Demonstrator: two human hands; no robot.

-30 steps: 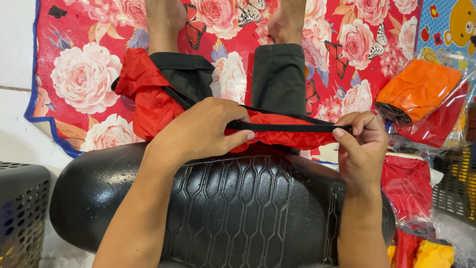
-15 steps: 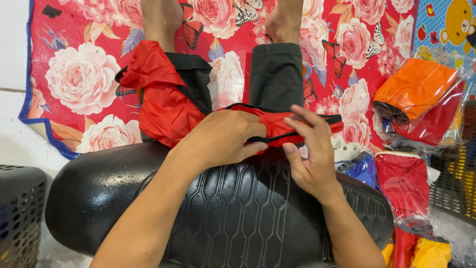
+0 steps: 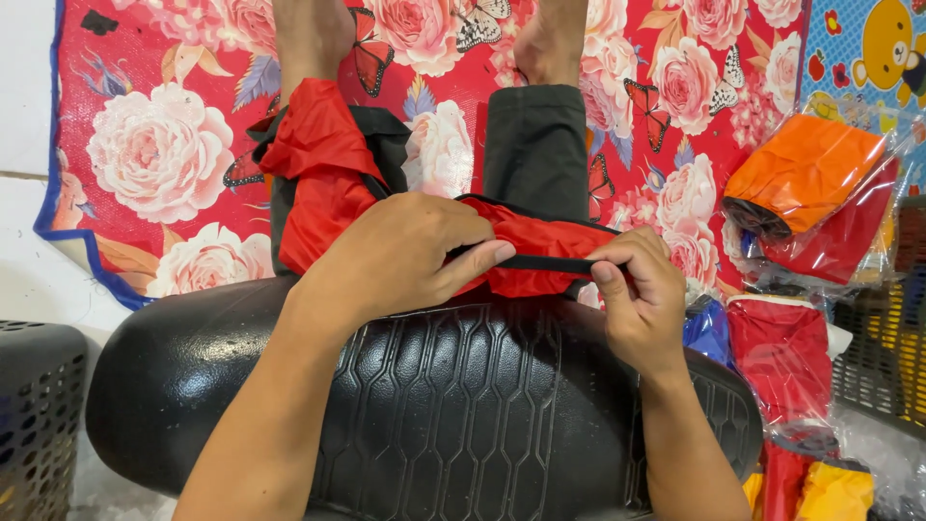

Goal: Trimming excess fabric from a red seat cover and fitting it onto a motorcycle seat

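A red fabric cover (image 3: 323, 183) with a black edge band (image 3: 545, 262) lies across my legs and the far edge of a black textured seat (image 3: 453, 405). My left hand (image 3: 395, 256) presses down on the red fabric, its fingertips on the black band. My right hand (image 3: 641, 289) pinches the same band at its right end, holding it stretched between both hands. Part of the fabric is hidden under my left hand.
A red floral mat (image 3: 164, 145) covers the floor beneath my legs. Bagged covers, orange (image 3: 801, 174) and red (image 3: 781, 357), pile up at the right. A dark plastic basket (image 3: 34, 415) stands at the lower left, another basket (image 3: 887, 357) at the right edge.
My right hand slid in close to my left along the black band, then moved back out to the right, pulling the band straight again. My left hand stayed on the fabric.
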